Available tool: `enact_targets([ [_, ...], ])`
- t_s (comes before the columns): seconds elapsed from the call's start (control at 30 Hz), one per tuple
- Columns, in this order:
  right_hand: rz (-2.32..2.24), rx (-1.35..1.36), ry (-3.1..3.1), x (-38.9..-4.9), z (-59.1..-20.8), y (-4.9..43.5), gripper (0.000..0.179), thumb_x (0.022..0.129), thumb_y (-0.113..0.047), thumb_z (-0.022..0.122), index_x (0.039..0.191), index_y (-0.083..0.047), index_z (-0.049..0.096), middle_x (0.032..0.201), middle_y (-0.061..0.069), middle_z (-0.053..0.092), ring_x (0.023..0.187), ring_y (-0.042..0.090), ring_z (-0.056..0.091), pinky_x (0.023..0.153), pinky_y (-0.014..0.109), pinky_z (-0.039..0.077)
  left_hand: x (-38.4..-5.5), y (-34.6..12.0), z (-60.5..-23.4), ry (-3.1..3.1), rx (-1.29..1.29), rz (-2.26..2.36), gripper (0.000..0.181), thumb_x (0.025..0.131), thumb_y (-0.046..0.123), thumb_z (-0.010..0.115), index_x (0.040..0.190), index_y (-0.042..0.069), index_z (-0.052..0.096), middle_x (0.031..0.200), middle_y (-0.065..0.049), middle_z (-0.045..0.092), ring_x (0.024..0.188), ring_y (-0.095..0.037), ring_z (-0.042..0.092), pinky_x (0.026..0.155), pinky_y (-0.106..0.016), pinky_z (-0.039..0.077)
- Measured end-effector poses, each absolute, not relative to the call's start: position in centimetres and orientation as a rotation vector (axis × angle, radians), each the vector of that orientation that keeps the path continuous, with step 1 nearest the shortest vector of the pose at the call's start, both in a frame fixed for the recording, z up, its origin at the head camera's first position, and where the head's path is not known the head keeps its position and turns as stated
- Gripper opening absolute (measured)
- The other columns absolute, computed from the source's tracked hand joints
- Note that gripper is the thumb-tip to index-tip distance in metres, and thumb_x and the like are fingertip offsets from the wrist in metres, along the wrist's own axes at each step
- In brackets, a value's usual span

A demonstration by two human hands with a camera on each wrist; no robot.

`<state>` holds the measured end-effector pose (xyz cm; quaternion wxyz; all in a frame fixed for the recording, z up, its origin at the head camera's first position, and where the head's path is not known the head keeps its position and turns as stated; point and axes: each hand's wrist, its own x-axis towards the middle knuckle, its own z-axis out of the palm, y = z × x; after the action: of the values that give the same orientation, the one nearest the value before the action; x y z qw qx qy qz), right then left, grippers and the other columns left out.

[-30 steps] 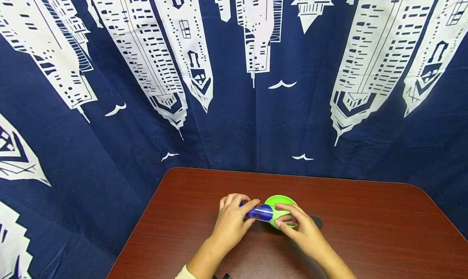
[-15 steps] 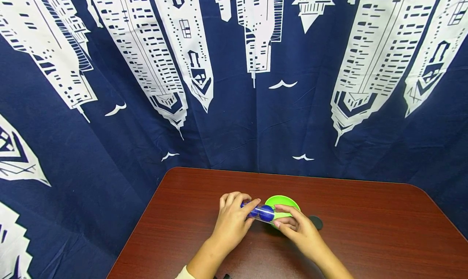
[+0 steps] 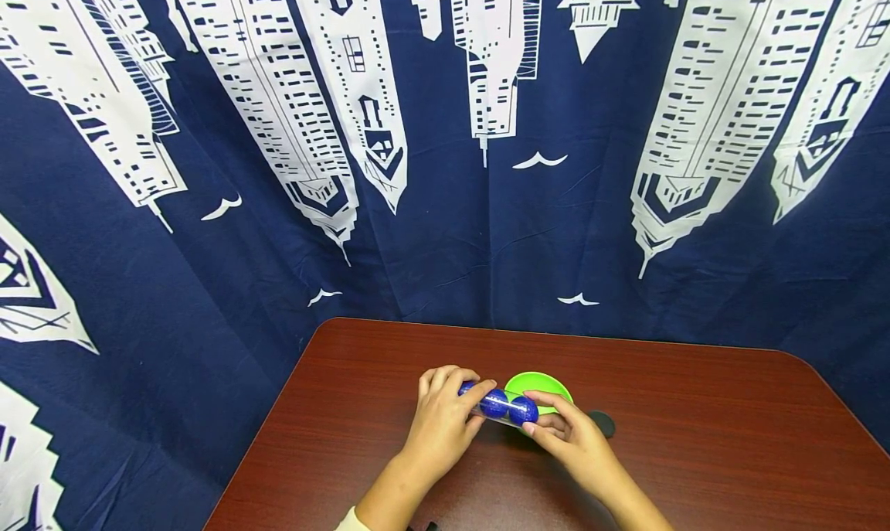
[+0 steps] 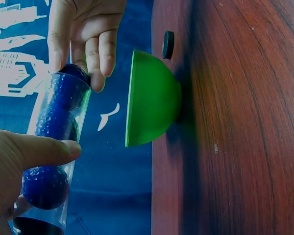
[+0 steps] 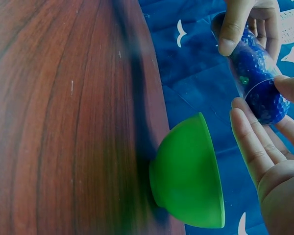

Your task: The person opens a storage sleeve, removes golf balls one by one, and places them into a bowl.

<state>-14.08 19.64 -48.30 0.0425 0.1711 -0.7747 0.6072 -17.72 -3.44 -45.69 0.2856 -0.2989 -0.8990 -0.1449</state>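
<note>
My left hand [image 3: 441, 415] grips a clear tube [image 4: 63, 169] holding blue dimpled golf balls, its thumb lying across the side. The tube tilts down toward my right hand [image 3: 573, 434]. At the tube's mouth, the end golf ball [image 5: 269, 105] pokes partly out. My right hand pinches this ball between thumb and fingers, the other fingers stretched out beneath it. Behind it in the tube sit two more balls, one partly covered by my left thumb. A green bowl [image 4: 154, 100] stands upright on the table just below and beyond the tube.
A dark round cap [image 3: 602, 423] lies on the brown wooden table [image 3: 695, 423], right of the bowl. A small black object [image 3: 432, 526] shows at the bottom edge of the head view. Behind the table hangs a blue cloth [image 3: 445, 245] with white buildings.
The golf balls have slid along the tube toward my right hand, and the end one now pokes out between its fingers. Both hands have stayed nearly in place.
</note>
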Motion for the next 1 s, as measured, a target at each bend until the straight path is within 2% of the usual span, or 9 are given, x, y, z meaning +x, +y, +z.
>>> enact_targets([
  [0.63,1.861,0.513,-2.382,-14.02,-48.02,19.78,0.046,0.096,-0.009,0.068,0.137,0.003,0.054,0.117,0.023,0.064,0.095,0.012,0.073,0.08,0.021,0.06,-17.66,-3.48,-45.89,-2.441,-0.785,-0.456,0.049,0.077,0.025,0.088,0.123,0.03,0.071,0.119,0.007,0.064,0.118,-0.017,0.053,0.104,-0.045,0.04],
  [1.0,1.846,0.543,-2.338,-13.91,-47.74,19.73,0.042,0.096,-0.006,0.067,0.136,0.001,0.055,0.117,0.024,0.062,0.095,0.015,0.073,0.08,0.022,0.06,-17.7,-3.53,-46.16,-2.434,-0.791,-0.514,0.054,0.074,0.027,0.091,0.124,0.031,0.07,0.119,0.008,0.064,0.118,-0.016,0.054,0.103,-0.044,0.041],
])
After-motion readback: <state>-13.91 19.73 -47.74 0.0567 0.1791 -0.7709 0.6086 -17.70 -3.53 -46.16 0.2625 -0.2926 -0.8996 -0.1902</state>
